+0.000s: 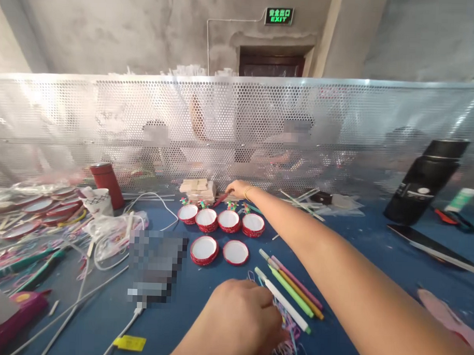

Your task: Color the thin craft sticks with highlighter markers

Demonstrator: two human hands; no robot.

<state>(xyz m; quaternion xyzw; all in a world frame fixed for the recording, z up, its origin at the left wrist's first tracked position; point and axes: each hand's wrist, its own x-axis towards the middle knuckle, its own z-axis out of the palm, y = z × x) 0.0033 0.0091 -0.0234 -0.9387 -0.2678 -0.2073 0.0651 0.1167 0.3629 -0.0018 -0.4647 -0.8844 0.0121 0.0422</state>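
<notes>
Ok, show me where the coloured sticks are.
Head view, lower centre: the coloured sticks lie on the blue table, just right of the left hand and in front of the two red-rimmed lids.

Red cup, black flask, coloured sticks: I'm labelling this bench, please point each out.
red cup [107, 186], head view, side wall
black flask [423, 184], head view, mid body
coloured sticks [291, 292], head view, green stick's shaft

**Reaching far, working near**

Your right arm [335, 264] stretched straight out, forward and leftward, bare along its whole length. Your right hand [238, 188] lay far out at its end, palm down, fingers bent low. Your left hand [237, 322] sat close to you, knuckles up, fingers curled under.
</notes>
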